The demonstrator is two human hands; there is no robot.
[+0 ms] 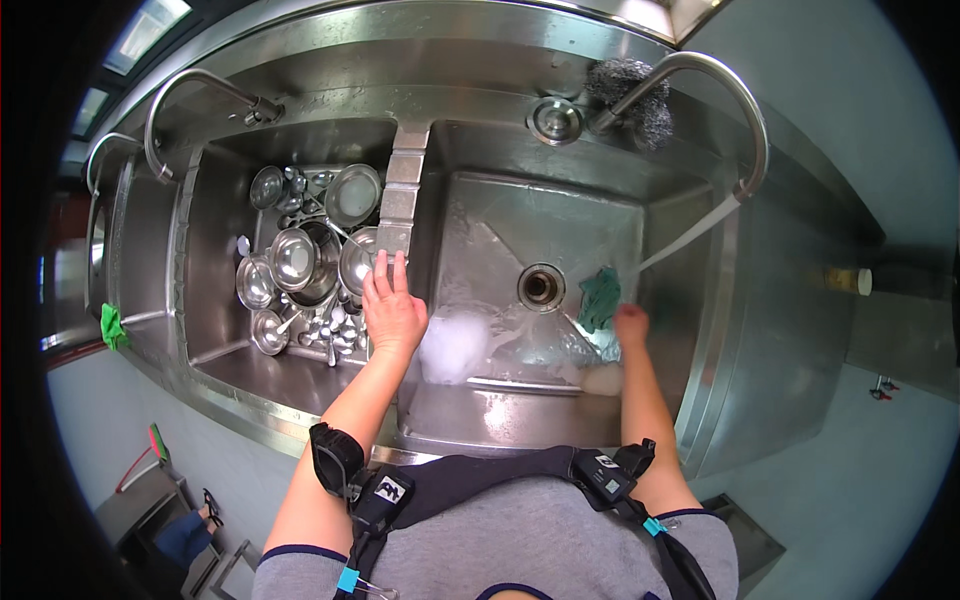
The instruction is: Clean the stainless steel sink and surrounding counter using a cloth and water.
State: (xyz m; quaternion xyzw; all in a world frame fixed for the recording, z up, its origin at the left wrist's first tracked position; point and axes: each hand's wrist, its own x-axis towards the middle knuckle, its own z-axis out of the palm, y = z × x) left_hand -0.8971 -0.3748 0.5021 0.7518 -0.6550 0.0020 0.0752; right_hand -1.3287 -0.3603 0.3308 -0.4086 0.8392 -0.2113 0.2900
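Note:
My left hand (395, 307) rests with spread fingers on the steel divider (399, 196) between two sink basins, beside a metal bowl (357, 259). In the right basin, my right hand (631, 324) is curled at the edge of a green cloth (599, 300); whether it grips the cloth cannot be told. Water (694, 234) runs from the curved faucet (756, 127) into that basin, near the cloth. The round drain (541, 287) lies left of the cloth. White foam (455, 343) sits on the basin floor. Metal bowls (292, 259) and several spoons (341, 330) fill the left basin.
Behind the right basin are steel-wool scourers (652, 112) and a metal drain strainer (555, 121). A second faucet (172, 82) arches over the left basin. A bright green cloth (113, 327) hangs on the far-left rim. Another person's legs (187, 534) show at lower left.

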